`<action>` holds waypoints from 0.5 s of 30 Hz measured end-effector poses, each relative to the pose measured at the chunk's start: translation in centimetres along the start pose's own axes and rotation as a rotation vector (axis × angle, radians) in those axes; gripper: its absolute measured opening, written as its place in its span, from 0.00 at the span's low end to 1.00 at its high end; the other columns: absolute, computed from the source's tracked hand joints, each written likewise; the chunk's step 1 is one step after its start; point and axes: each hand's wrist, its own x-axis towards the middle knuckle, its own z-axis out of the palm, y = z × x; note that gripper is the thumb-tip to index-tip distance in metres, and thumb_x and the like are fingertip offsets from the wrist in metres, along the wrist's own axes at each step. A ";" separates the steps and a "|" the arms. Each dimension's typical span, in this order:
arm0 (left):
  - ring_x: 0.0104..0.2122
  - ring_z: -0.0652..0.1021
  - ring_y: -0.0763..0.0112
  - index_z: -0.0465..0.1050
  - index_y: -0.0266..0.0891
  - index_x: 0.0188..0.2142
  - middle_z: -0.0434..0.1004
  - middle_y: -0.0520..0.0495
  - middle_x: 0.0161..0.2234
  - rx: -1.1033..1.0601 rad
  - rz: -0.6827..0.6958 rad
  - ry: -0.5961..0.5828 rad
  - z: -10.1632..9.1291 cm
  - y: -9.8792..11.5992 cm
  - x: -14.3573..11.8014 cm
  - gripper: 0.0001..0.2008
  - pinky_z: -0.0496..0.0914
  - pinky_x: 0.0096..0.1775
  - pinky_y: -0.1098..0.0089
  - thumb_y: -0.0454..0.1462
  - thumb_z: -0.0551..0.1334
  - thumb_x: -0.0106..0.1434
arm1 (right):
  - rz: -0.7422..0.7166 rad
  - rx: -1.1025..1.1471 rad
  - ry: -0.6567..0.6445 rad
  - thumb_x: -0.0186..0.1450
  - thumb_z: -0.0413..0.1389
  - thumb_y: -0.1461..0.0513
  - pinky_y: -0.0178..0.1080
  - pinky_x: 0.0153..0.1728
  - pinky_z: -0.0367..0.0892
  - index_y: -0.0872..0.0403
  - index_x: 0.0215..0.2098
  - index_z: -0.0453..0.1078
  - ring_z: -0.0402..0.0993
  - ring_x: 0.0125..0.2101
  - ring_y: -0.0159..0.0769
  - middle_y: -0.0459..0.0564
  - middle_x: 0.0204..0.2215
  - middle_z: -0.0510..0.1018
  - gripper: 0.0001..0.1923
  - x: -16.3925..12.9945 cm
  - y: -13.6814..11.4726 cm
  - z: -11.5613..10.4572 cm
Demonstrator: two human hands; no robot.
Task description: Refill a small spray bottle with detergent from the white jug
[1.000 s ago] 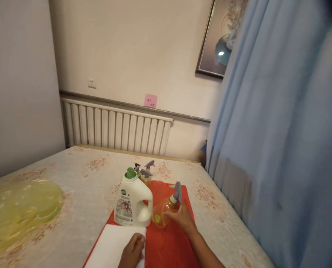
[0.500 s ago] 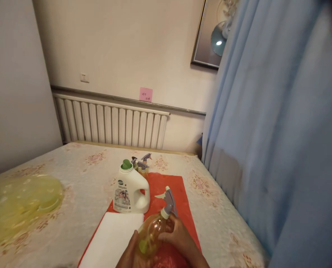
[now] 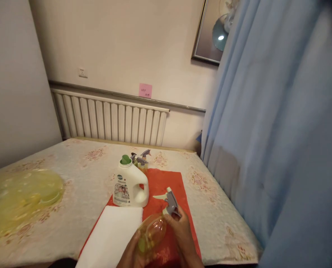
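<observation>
A clear spray bottle [image 3: 156, 227] is held tilted over a red cloth [image 3: 166, 180], its gray sprayer head [image 3: 171, 203] up to the right and its base down toward the lower left. The right hand [image 3: 182, 232] grips it at the neck, with thumb and fingers closed just below the sprayer head. The left hand [image 3: 130, 251] lies against the lower part of the bottle; its fingers are mostly hidden, so how tightly they close cannot be told. The nozzle points left. Whether the base touches the cloth is also unclear.

A folded white towel [image 3: 112, 232] lies on the left part of the cloth, beside the left hand. Just beyond the towel, a cream jug [image 3: 130, 188] with a green cap [image 3: 125, 160] stands upright. More spray bottles [image 3: 142, 162] cluster behind it, partly covered. Well to the left, a see-through yellow thing [image 3: 23, 197] sits on the flowered cover [image 3: 216, 219].
</observation>
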 end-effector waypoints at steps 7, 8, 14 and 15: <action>0.38 0.83 0.54 0.59 0.33 0.64 0.82 0.34 0.47 0.052 -0.031 0.146 0.8 -0.4 0.0 0.33 0.74 0.32 0.66 0.46 0.62 0.64 | -0.010 0.293 -0.122 0.48 0.70 0.62 0.39 0.44 0.70 0.51 0.51 0.72 0.76 0.42 0.42 0.50 0.41 0.82 0.31 -0.3 -0.9 0.4; 0.35 0.83 0.56 0.60 0.32 0.63 0.83 0.34 0.45 0.047 -0.031 0.159 0.9 -0.4 0.0 0.33 0.74 0.31 0.67 0.46 0.62 0.64 | -0.013 0.335 -0.140 0.48 0.71 0.61 0.40 0.45 0.70 0.50 0.53 0.71 0.76 0.44 0.42 0.51 0.43 0.81 0.34 -0.4 -1.1 0.4; 0.30 0.83 0.61 0.60 0.31 0.62 0.85 0.37 0.38 -0.017 -0.023 0.189 1.4 -0.5 -0.1 0.31 0.75 0.29 0.67 0.44 0.61 0.65 | 0.046 0.439 -0.160 0.50 0.71 0.60 0.41 0.44 0.71 0.50 0.58 0.66 0.78 0.42 0.41 0.51 0.42 0.81 0.38 -0.8 -1.4 0.3; 0.29 0.83 0.61 0.59 0.31 0.63 0.85 0.38 0.38 -0.015 -0.024 0.182 1.5 -0.5 -0.2 0.31 0.75 0.28 0.68 0.44 0.61 0.64 | 0.051 0.438 -0.155 0.50 0.71 0.60 0.42 0.45 0.71 0.51 0.58 0.65 0.78 0.41 0.41 0.51 0.41 0.81 0.38 -0.9 -1.4 0.3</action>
